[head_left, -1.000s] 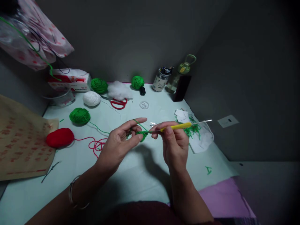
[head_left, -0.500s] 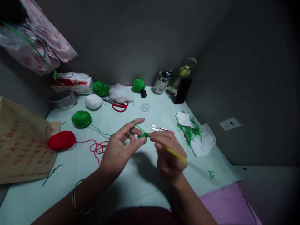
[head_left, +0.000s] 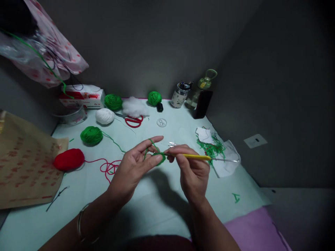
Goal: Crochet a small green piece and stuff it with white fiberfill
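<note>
My left hand (head_left: 136,164) pinches a small green crocheted piece (head_left: 160,160) between thumb and fingers, with green yarn looped over its raised index finger. In my right hand (head_left: 193,170) is a yellow-handled crochet hook (head_left: 196,157), held almost level, its tip at the top edge of the green piece. The strand from the green yarn ball (head_left: 91,135) on the left runs toward my left hand. Small silver scissors (head_left: 173,144) lie behind my right hand, partly hidden by it.
Red yarn (head_left: 69,159) lies beside a paper bag (head_left: 28,164) at left. Behind are white yarn (head_left: 104,116), red-handled scissors (head_left: 134,121), stuffing (head_left: 134,107), a pen cup (head_left: 179,96) and a phone (head_left: 203,104). Green scraps (head_left: 213,148) lie at right.
The hook has swung from slanting downward to nearly level as my right hand turned. The view has shifted slightly, so the tabletop things appear a little lower.
</note>
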A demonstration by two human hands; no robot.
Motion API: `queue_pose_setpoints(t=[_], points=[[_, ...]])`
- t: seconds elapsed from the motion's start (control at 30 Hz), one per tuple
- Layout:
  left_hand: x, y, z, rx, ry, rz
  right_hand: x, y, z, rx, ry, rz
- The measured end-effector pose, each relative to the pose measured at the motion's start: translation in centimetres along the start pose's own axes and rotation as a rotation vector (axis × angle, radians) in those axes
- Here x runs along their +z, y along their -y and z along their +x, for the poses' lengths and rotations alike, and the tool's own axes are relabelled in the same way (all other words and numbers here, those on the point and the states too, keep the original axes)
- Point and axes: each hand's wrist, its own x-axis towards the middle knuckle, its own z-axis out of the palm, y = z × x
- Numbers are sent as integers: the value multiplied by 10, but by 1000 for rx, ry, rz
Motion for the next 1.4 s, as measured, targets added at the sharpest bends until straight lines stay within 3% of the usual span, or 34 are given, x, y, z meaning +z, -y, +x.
queue_pose_setpoints(t=[0.1, 0.2, 0.3, 0.4, 0.53, 0.8, 0.93, 1.03, 1.17, 1.27, 1.33, 1.4], points=[[2, 4, 1, 8, -42, -58, 0, 1, -9, -216, 45, -307], [3, 1, 2, -136, 5, -192, -3, 3, -11, -331, 52, -421], [2, -5, 2, -202, 9, -228, -6, 3, -4, -148, -72, -155], [1, -6, 1, -110, -22, -114, -4, 2, 2, 41, -74, 125], [2, -1, 0, -24, 38, 70, -1, -2, 2, 124, -8, 189], [-3, 1, 0, 10, 35, 83, -7, -5, 4, 315, -41, 472], [-5, 1, -1, 12, 26, 123, -9, -2, 5, 249, -30, 399], [-4, 1, -2, 23, 1, 190, -9, 2, 3, 136, -25, 210], [2, 1, -3, 90, -133, 318, -6, 3, -5, -235, 61, -252], [3, 2, -2, 40, -88, 123, -3, 0, -11, -455, 72, -551], [1, 1, -1, -81, 7, -68, -4, -1, -12, -436, 40, -547], [-1, -1, 1, -156, 54, -172, -6, -1, -8, -304, -11, -353]])
